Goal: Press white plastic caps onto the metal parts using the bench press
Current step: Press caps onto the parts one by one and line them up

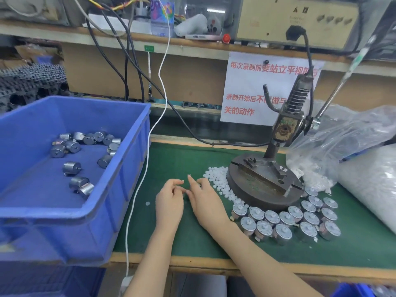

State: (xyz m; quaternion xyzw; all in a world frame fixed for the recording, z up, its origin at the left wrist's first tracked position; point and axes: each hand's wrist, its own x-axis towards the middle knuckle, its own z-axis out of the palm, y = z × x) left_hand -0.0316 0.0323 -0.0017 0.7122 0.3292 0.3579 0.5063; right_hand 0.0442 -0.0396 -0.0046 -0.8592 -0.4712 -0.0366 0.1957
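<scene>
Hands meet low over the green mat (192, 236) on the worktop, just left of the bench press (264, 185). Left hand (169, 202): fingers curled, tips drawn toward the thumb, grip narrow. Right hand (203, 200): index finger raised, other fingers bent in toward the left fingertips, grip also narrow. Fingertips of the two hands touch or nearly touch. A sliver of grey shows among the right fingers; too small to tell what either hand holds.

Loose white caps (216, 179): heap on the mat against the left side of the press's round base, just beyond the right hand. Single cap (147, 203) lies alone, left of the left hand.

Capped motors (287, 219): upright, in rows curving round the front of the base, toward the worktop's front right, each with a white cap on top. Bare motors (70, 146): scattered on the floor of the blue bin (75, 214) at the worktop's left edge.

Press lever (334, 91) slants up to the right. Clear plastic bag (347, 136) with white caps spilling from it sits at the right edge, beside the press. White cable (147, 151) runs down between bin and hands, over the front edge. Paper notice (246, 88) with red print hangs on the back board.
</scene>
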